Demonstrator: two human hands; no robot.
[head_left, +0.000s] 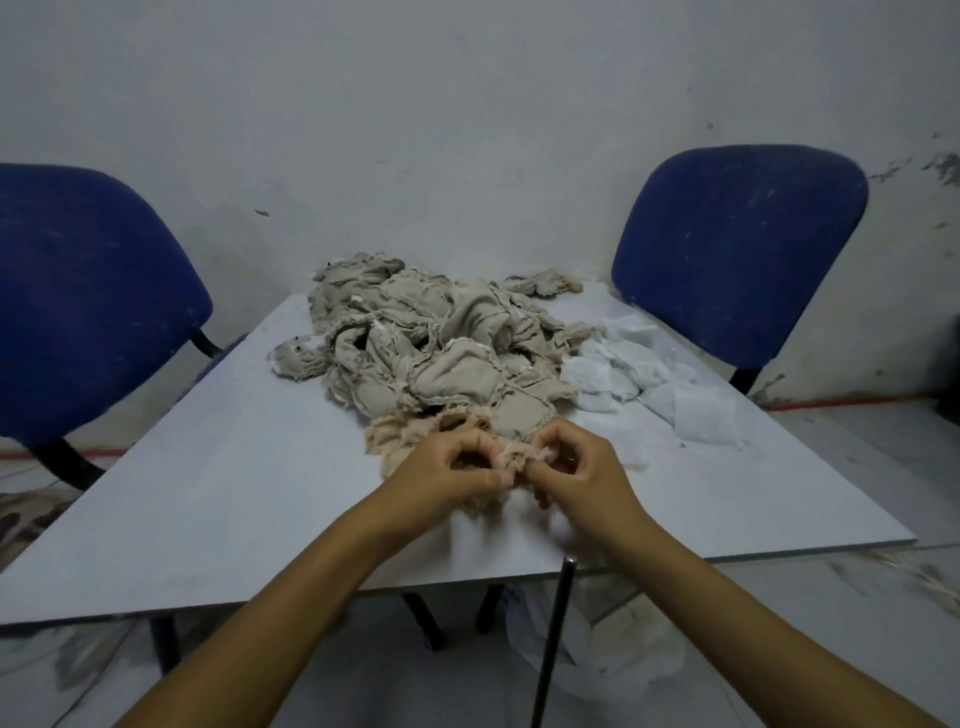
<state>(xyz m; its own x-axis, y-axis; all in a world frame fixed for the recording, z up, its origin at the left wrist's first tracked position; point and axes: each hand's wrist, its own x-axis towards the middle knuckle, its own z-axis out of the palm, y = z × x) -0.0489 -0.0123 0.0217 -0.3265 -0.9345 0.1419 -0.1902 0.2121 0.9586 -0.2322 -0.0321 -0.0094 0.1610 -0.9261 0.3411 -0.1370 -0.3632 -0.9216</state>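
Observation:
A heap of frayed beige cloth pieces (431, 343) lies at the middle and back of the grey table (208, 493). At its near edge a lighter tan cloth piece (395, 434) reaches towards me. My left hand (457, 470) and my right hand (576, 465) meet over that piece, fingers curled, each pinching its frayed edge between thumb and fingertips. The part of the cloth between my hands is mostly hidden by my fingers.
White fluffy stuffing and white cloth bits (649, 382) lie to the right of the heap. Two blue chairs stand at the table's left (88, 291) and right (737, 249). A thin dark rod (553, 644) leans below the table's front edge. A wall is right behind.

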